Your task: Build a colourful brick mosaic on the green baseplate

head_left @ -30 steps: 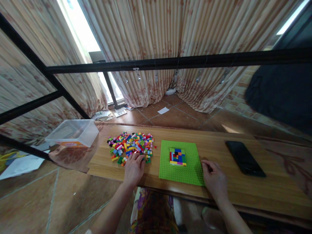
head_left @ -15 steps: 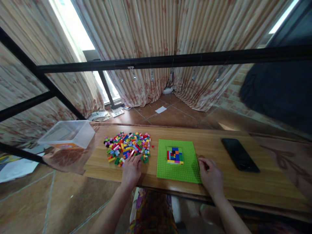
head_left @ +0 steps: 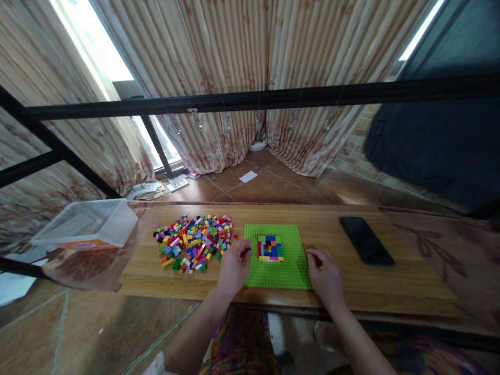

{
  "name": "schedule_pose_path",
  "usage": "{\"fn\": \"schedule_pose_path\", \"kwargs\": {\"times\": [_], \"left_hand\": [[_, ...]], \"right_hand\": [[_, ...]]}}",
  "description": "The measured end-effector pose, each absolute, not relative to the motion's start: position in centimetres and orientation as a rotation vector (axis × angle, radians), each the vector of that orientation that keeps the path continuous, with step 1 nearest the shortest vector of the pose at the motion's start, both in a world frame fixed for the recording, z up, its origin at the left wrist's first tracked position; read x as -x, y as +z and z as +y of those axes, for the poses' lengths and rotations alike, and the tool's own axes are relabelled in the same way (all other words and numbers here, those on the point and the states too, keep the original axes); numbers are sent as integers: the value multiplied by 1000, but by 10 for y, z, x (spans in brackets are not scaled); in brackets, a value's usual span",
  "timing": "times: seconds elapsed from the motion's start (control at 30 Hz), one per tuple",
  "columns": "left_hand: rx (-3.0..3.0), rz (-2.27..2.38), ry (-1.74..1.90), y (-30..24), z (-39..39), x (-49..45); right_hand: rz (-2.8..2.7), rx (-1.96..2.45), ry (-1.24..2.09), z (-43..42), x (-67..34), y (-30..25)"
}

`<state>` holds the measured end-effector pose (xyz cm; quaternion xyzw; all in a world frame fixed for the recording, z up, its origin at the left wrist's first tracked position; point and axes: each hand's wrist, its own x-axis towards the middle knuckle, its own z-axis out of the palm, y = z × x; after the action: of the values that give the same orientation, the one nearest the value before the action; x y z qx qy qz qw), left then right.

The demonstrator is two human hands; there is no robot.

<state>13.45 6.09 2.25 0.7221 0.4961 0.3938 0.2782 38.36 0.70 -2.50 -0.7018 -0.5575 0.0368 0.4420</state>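
My left hand (head_left: 235,264) is over the left edge of a green studded baseplate (head_left: 269,276), thumb and fingers pinched together. A small dark purple-blue building brick (head_left: 249,249) shows at its fingertips, only partly visible. On the baseplate sits a low, roughly square build (head_left: 270,249) of blue, red, yellow, green and other bricks. My right hand (head_left: 325,271) is at the baseplate's right edge with its fingers curled and pinched; anything between them is hidden. Left of my left hand lies a pile of loose colourful bricks (head_left: 195,240).
A black phone (head_left: 366,240) lies right of the baseplate on the wooden tabletop (head_left: 219,289). A clear plastic bin (head_left: 89,224) stands at the far left. Beyond the table are a black metal rail (head_left: 234,100) and curtains (head_left: 219,52).
My left hand has left the brick pile and moved right to the baseplate's left edge, with a small brick in its fingers. My right hand stays by the right edge. The camera view has shifted.
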Motion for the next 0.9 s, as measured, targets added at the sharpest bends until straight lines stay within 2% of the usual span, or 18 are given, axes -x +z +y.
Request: {"fn": "schedule_pose_path", "kwargs": {"times": [0.5,0.9], "left_hand": [[-2248,1409,519,27,79,-181],[-2274,1411,537,22,81,-184]], "right_hand": [[-1365,1745,98,9,-383,-25],[-1365,1759,114,8,-383,-23]]}}
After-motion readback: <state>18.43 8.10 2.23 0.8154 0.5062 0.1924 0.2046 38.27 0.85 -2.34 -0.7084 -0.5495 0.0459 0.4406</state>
